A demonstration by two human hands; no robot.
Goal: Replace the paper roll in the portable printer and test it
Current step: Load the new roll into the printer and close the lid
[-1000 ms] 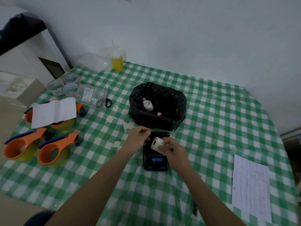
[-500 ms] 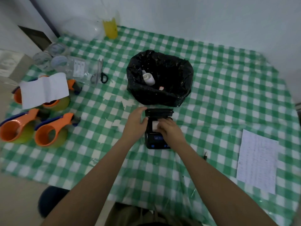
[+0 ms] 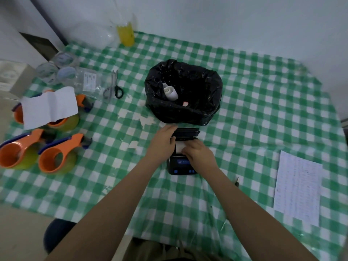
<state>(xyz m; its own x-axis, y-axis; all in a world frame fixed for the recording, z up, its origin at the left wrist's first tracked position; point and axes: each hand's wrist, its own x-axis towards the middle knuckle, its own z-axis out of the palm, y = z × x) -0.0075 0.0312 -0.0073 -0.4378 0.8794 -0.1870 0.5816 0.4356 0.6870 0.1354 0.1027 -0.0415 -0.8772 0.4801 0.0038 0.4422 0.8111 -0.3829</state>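
At counter centre, just in front of the black bin (image 3: 183,110), sits the printer (image 3: 181,165) with its lid (image 3: 186,133) flipped up and back. We have the roll (image 3: 179,148) down in the open bay; only a white patch of it shows between the two hands.

Step in hand, as we judge it: seating the new roll. To do it well we should keep the roll square in the bay, leave a short tail of paper lying out over the front edge, and only then bring the lid down evenly so it latches on both sides. We can't tell from here which way the paper unwinds, so that's worth checking before closing, otherwise the test print may come out blank.

Left hand (image 3: 162,141): arm reaching in from lower left, palm down, cupped loosely against the printer's left side with fingers up by the lid hinge. It steadies the body; whether it grips or just rests, we can't tell.

Right hand (image 3: 197,152): arm in from lower right, palm down over the printer's top, fingertips (image 3: 185,152) pressing on the near edge of the roll. Not a closed grip as far as we see, more a push or hold-down. Its thumb is hidden.

Old roll (image 3: 170,92) lies in the bin, well apart.
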